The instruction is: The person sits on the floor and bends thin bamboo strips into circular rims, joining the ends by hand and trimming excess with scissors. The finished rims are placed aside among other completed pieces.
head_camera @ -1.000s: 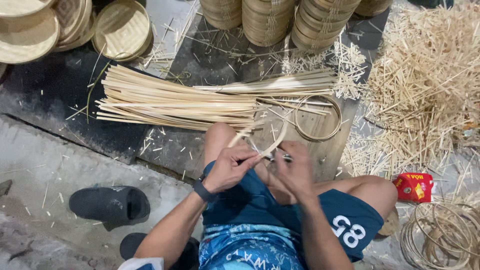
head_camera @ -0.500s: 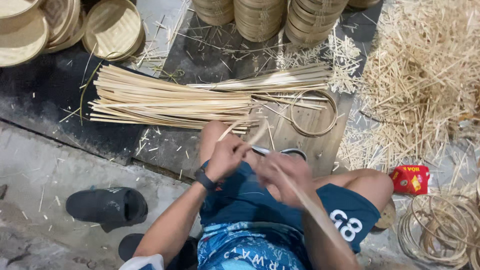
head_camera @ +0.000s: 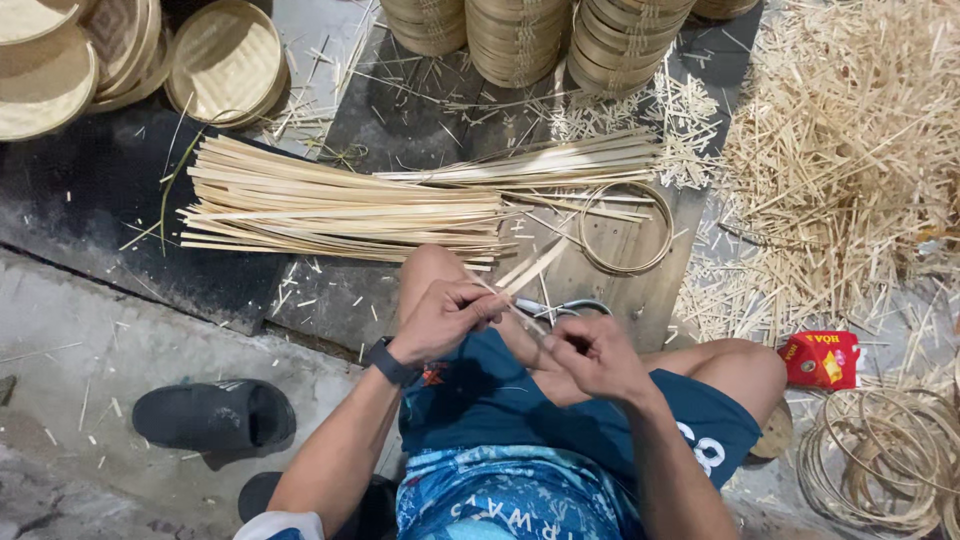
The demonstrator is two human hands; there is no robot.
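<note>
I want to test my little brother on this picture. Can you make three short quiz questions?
1. True or false: both hands hold one bamboo strip.
2. What lies on the board right of the strip bundle? A) a hoop B) a cup C) a hammer
3. Which wrist wears a dark watch?

Key
1. True: the left hand and right hand pinch it between them.
2. A, the hoop.
3. The left wrist, with the watch.
</note>
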